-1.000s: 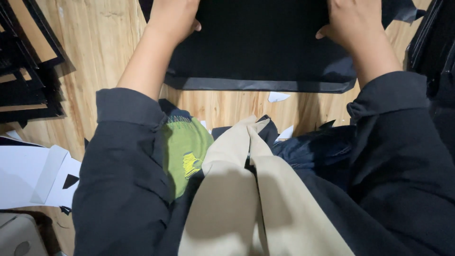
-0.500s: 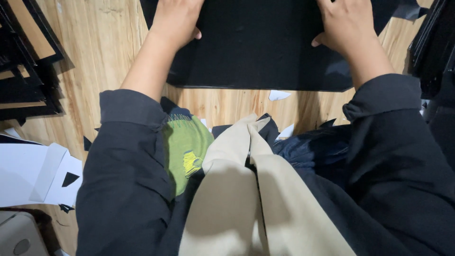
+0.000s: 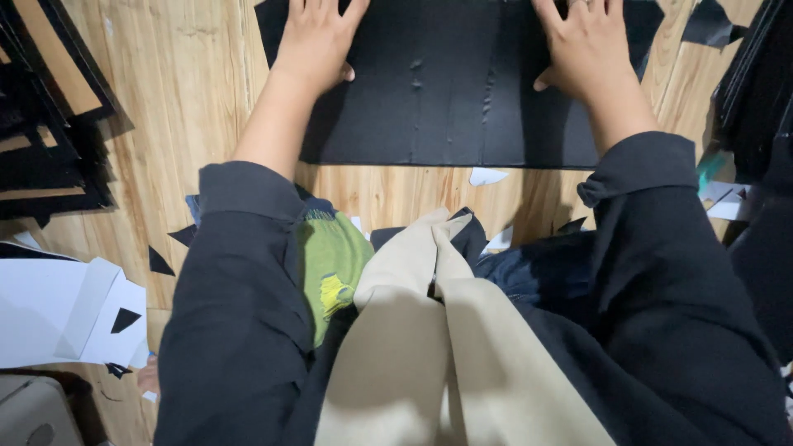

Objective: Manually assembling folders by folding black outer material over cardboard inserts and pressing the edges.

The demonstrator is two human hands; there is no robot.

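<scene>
Stacks of black frames [image 3: 45,124] with tan inner faces lie at the far left on the wooden floor [image 3: 190,99], above white sheets of paper [image 3: 58,314]. Next comes the left hand [image 3: 318,41], fingers spread flat and gripping nothing, pressed palm-down on the black cardboard sheet [image 3: 446,91] lying on the floor ahead of the person's knees. Further right, the right hand [image 3: 586,49] presses the sheet likewise, fingers spread, with black scraps [image 3: 710,23] beyond.

Both hands [image 3: 450,49] flat on sheet [image 3: 446,107]; frame stack [image 3: 49,124] left.
</scene>
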